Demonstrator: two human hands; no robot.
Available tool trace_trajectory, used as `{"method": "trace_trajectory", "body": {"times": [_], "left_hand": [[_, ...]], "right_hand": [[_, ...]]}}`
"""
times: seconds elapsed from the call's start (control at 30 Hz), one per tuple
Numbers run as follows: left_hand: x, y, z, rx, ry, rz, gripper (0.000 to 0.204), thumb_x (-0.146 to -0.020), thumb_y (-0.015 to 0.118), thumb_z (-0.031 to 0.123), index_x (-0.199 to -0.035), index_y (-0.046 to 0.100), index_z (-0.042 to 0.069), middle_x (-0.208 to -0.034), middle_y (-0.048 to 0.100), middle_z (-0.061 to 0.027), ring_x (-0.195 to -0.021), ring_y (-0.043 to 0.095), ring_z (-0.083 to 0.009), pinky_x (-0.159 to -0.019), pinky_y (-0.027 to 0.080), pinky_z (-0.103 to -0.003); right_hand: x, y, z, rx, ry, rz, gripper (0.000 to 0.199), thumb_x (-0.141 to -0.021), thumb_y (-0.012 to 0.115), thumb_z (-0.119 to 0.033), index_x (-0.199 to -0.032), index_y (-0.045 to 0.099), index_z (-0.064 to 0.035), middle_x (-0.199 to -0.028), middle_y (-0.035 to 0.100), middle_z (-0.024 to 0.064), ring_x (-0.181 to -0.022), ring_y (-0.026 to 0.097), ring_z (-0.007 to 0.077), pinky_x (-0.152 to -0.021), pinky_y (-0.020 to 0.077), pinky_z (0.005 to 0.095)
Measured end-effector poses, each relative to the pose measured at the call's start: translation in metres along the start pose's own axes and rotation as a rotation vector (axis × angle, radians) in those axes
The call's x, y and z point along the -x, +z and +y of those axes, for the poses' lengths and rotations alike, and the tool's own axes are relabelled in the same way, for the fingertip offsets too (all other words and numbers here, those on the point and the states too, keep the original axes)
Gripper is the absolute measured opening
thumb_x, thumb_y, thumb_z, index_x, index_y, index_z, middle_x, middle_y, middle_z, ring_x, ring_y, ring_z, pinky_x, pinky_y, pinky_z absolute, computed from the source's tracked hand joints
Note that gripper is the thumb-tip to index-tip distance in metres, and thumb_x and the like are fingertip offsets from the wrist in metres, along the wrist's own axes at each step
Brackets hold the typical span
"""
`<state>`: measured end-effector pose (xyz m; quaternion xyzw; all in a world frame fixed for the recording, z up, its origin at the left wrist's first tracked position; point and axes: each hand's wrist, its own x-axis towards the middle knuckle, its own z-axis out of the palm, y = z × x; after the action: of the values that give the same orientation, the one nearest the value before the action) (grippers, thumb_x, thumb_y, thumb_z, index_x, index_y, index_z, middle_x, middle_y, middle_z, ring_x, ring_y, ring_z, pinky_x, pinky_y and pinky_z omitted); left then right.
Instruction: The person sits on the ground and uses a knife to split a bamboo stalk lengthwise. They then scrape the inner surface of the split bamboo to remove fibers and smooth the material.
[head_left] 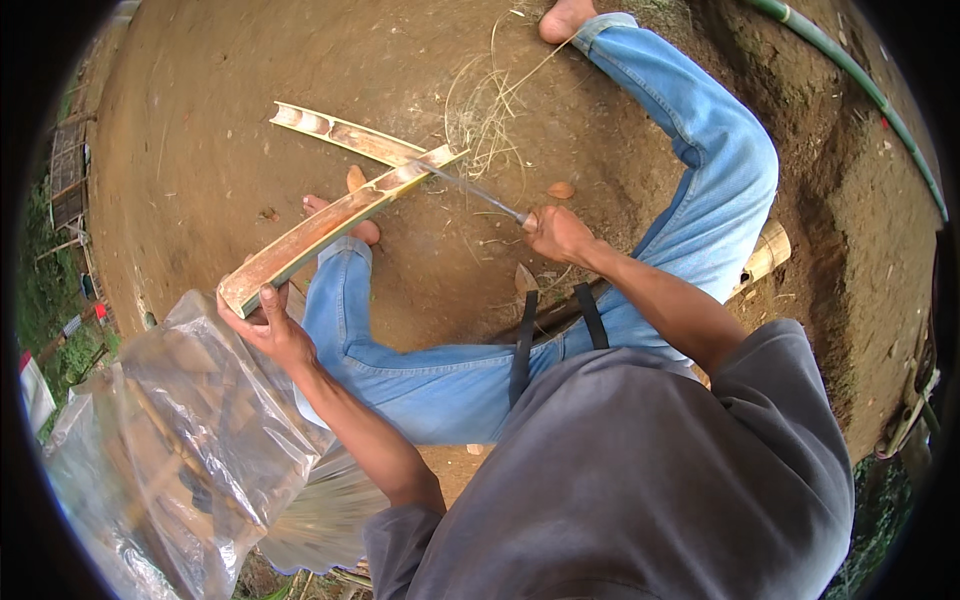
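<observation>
My left hand (272, 330) grips the near end of a split bamboo half (330, 222), its thumb on the near side. The half slants away to the right, hollow face up, with a green outer skin along its edge. My right hand (562, 238) is closed round the handle of a knife (472, 188). The thin blade points left and its tip meets the bamboo near the far end; whether it cuts in I cannot tell. A second split bamboo half (345, 133) lies beyond, its right end passing behind the held one.
Thin bamboo strips (490, 115) lie tangled on the dirt ground (210, 120). Clear plastic sheeting (190, 430) covers things at the left. My jeans-clad legs (725, 180) frame the work. A bamboo piece (768, 252) rests by my right thigh, and a green pole (850, 70) runs along the upper right.
</observation>
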<state>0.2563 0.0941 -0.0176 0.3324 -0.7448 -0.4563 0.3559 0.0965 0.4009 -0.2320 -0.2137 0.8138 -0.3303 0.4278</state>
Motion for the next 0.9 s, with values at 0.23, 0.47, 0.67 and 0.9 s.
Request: {"method": "trace_trajectory", "body": {"times": [0.23,0.47,0.67,0.9], "left_hand": [[-0.002,0.001,0.000,-0.005,0.017,-0.031,0.070,-0.090,0.073,0.025,-0.141,0.031,0.002,-0.132,0.050,-0.0240,-0.118,0.056,-0.0313,-0.094,0.055,-0.048],[-0.001,0.000,0.000,0.011,-0.002,-0.027,0.070,-0.090,0.073,0.026,-0.142,0.031,0.003,-0.133,0.049,-0.0249,-0.120,0.056,-0.0326,-0.095,0.054,-0.047],[-0.001,0.001,0.004,0.017,-0.013,-0.022,0.068,-0.090,0.073,0.024,-0.142,0.033,0.005,-0.133,0.050,-0.0231,-0.119,0.056,-0.0326,-0.094,0.056,-0.048],[0.005,0.010,0.016,0.057,-0.015,-0.001,0.080,-0.088,0.075,0.027,-0.148,0.027,0.006,-0.133,0.051,-0.0219,-0.119,0.056,-0.0321,-0.089,0.057,-0.045]], "right_hand": [[-0.026,0.014,0.018,-0.004,0.121,-0.050,0.032,-0.089,0.055,-0.028,-0.093,0.069,0.0008,-0.087,0.066,0.0303,-0.084,0.067,0.0449,-0.077,0.0517,0.0518],[-0.016,-0.002,0.019,0.016,0.159,-0.067,0.030,-0.089,0.057,-0.025,-0.091,0.067,0.0037,-0.087,0.066,0.0316,-0.083,0.067,0.0456,-0.076,0.0515,0.0517],[-0.022,0.005,0.035,-0.060,0.207,-0.003,0.035,-0.094,0.054,-0.026,-0.089,0.066,0.0057,-0.074,0.064,0.0263,-0.069,0.067,0.0380,-0.062,0.0508,0.0473],[0.000,-0.006,-0.012,-0.354,0.397,-0.075,0.032,-0.093,0.059,-0.028,-0.086,0.061,0.0032,-0.058,0.058,0.0119,-0.047,0.058,0.0243,-0.047,0.0446,0.0418]]}}
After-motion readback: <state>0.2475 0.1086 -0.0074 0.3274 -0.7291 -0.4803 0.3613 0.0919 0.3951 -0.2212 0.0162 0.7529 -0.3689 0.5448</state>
